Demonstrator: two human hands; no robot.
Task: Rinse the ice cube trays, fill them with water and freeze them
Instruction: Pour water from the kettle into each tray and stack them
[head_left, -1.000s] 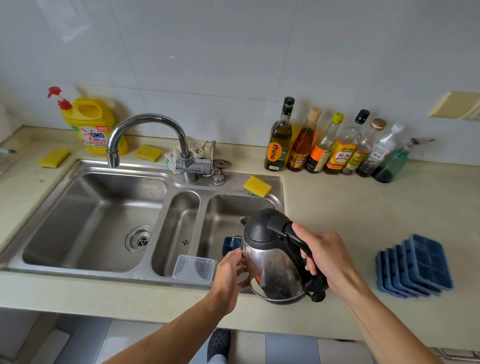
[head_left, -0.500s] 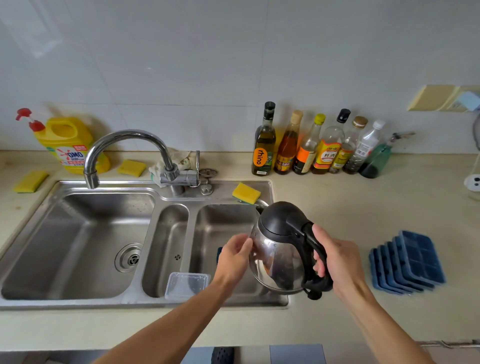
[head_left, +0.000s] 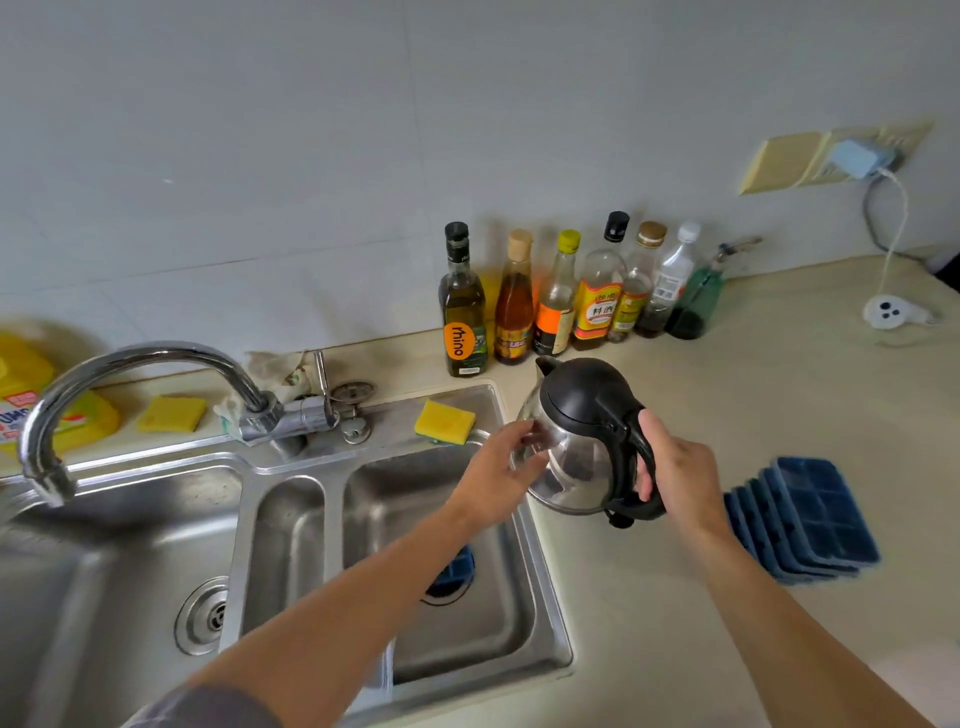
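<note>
A steel kettle (head_left: 574, 457) with a black lid hangs above the counter, just right of the sink's edge. My right hand (head_left: 680, 475) grips its black handle. My left hand (head_left: 498, 480) touches the kettle's steel side with its fingers loosely bent. A stack of several blue ice cube trays (head_left: 810, 514) lies on the counter to the right of the kettle. One more blue tray (head_left: 457, 571) lies in the right sink basin (head_left: 498, 634), partly hidden by my left forearm.
The chrome tap (head_left: 130, 384) arches over the large left basin (head_left: 93, 597). A yellow sponge (head_left: 445, 420) lies on the sink rim. Several bottles (head_left: 566, 296) line the wall. A white kettle base (head_left: 888, 312) with a cord sits far right. Yellow detergent jug (head_left: 31, 395) stands far left.
Both hands have carried the kettle up and to the right, from over the right basin to above the counter. The view has shifted right, and the blue tray in the basin shows more.
</note>
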